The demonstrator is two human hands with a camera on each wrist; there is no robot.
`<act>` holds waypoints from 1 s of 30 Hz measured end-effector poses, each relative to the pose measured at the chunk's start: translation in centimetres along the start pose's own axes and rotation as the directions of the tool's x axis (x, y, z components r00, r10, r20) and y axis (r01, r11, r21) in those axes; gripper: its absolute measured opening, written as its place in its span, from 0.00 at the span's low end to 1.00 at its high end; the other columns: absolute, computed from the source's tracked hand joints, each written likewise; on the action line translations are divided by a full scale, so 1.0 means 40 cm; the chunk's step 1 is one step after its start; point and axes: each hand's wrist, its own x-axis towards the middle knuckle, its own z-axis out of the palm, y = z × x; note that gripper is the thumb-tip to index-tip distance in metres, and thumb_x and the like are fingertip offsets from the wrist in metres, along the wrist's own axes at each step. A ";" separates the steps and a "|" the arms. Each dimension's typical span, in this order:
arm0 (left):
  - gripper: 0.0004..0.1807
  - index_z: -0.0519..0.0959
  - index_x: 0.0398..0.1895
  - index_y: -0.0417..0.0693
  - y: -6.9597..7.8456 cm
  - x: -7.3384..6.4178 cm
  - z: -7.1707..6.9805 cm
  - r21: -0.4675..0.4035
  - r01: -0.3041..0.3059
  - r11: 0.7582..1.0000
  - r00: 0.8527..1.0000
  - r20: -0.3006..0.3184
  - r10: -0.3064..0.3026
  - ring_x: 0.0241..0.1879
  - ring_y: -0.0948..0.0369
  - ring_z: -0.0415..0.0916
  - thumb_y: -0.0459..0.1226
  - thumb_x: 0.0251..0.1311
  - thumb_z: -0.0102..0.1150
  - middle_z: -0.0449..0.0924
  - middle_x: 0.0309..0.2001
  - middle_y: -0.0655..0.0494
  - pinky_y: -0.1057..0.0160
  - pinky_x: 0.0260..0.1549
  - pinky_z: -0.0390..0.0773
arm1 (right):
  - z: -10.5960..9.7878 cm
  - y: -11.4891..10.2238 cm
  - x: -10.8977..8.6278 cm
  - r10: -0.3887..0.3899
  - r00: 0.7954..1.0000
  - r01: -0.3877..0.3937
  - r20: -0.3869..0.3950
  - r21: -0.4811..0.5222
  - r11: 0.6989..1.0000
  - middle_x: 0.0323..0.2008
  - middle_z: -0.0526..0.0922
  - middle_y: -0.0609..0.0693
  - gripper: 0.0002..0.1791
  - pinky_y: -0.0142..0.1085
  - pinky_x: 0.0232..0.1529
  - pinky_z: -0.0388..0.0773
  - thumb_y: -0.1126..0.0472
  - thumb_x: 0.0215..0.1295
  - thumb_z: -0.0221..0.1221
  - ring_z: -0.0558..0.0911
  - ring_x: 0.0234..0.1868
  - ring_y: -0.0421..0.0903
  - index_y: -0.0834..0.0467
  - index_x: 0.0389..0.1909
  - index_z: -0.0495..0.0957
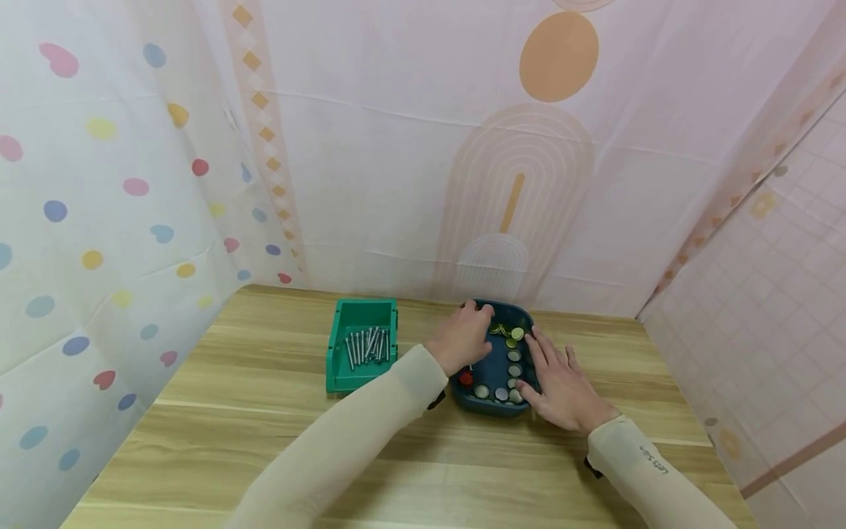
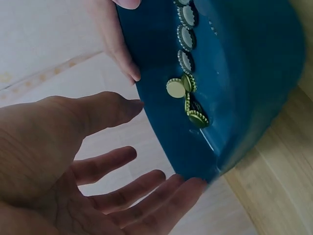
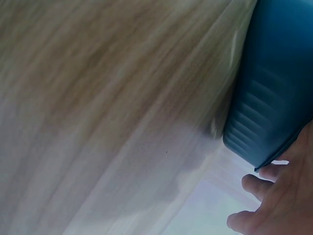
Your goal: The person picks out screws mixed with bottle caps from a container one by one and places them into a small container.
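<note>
A dark blue tray [image 1: 492,409] stands on the table with bottle caps [image 1: 514,356] along its inner edges. Several caps are silvery, a few at the far side are yellow-green, and one red cap [image 1: 465,378] lies at the left. My left hand [image 1: 463,338] reaches over the tray's left side; in the left wrist view its fingers are spread and loosely bent, the fingertips at a corner of the rim, with nothing seen between them. My right hand [image 1: 562,389] rests on the right rim, fingers extended and thumb over the near-right caps. The left hand hides part of the tray's left side.
Left of the tray stands a green bin [image 1: 340,383] holding several metal screws or bolts [image 1: 366,345]. The wood-grain table [image 1: 410,470] ends against patterned curtains [image 1: 370,184] at the back and both sides.
</note>
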 end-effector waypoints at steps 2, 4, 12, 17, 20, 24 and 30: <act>0.32 0.78 0.81 0.43 0.010 0.011 0.000 -0.004 0.026 1.000 0.999 0.030 -0.025 0.63 0.48 0.90 0.43 0.81 0.74 0.85 0.71 0.38 0.51 0.60 0.93 | -0.002 -0.001 0.000 -0.001 1.000 0.001 0.002 0.000 1.000 0.96 0.47 0.67 0.51 0.81 0.89 0.49 0.39 0.90 0.57 0.56 0.95 0.69 0.66 0.95 0.49; 0.31 0.78 0.81 0.43 0.020 0.021 0.002 -0.009 0.051 0.999 0.997 0.056 -0.051 0.66 0.47 0.89 0.42 0.81 0.74 0.84 0.72 0.38 0.49 0.63 0.93 | -0.003 -0.001 0.000 -0.001 1.000 0.001 0.001 -0.002 1.000 0.96 0.48 0.67 0.51 0.81 0.89 0.49 0.39 0.90 0.57 0.56 0.95 0.69 0.66 0.95 0.50; 0.24 0.84 0.73 0.41 0.042 0.055 0.035 -0.046 0.146 0.988 0.980 0.140 -0.139 0.58 0.49 0.91 0.37 0.79 0.75 0.85 0.69 0.39 0.52 0.59 0.93 | -0.003 -0.003 0.000 -0.004 1.000 0.004 0.002 0.008 1.000 0.96 0.48 0.67 0.52 0.80 0.89 0.49 0.40 0.89 0.59 0.56 0.95 0.69 0.66 0.95 0.50; 0.16 0.89 0.64 0.50 -0.060 0.215 0.223 -0.001 0.156 0.988 0.974 0.168 -0.154 0.43 0.55 0.89 0.41 0.78 0.73 0.90 0.56 0.47 0.55 0.41 0.89 | -0.006 -0.003 -0.001 -0.004 1.000 0.004 0.000 0.010 1.000 0.96 0.47 0.67 0.51 0.81 0.89 0.48 0.40 0.89 0.58 0.56 0.95 0.69 0.66 0.95 0.50; 0.12 0.90 0.60 0.51 -0.119 0.292 0.304 0.010 0.119 0.993 0.974 0.194 -0.119 0.34 0.59 0.85 0.42 0.80 0.69 0.90 0.44 0.52 0.59 0.32 0.84 | -0.007 -0.003 0.000 -0.008 1.000 0.008 -0.002 0.007 1.000 0.96 0.48 0.67 0.50 0.81 0.89 0.49 0.41 0.89 0.58 0.57 0.95 0.69 0.66 0.95 0.51; 0.13 0.91 0.60 0.47 -0.120 0.301 0.298 0.016 0.086 0.996 0.970 0.229 -0.087 0.30 0.60 0.85 0.39 0.84 0.62 0.90 0.40 0.50 0.63 0.27 0.83 | -0.005 -0.001 0.000 -0.008 1.000 0.008 0.004 0.006 1.000 0.96 0.48 0.67 0.50 0.81 0.89 0.49 0.41 0.90 0.57 0.56 0.95 0.69 0.66 0.95 0.50; 0.15 0.93 0.62 0.49 -0.073 0.252 0.257 0.061 0.119 0.991 0.971 0.200 -0.129 0.35 0.56 0.92 0.40 0.88 0.59 0.95 0.49 0.46 0.58 0.34 0.93 | -0.005 0.001 -0.002 -0.007 1.000 0.007 0.005 0.007 1.000 0.97 0.46 0.66 0.51 0.81 0.89 0.48 0.40 0.89 0.58 0.56 0.95 0.69 0.66 0.95 0.49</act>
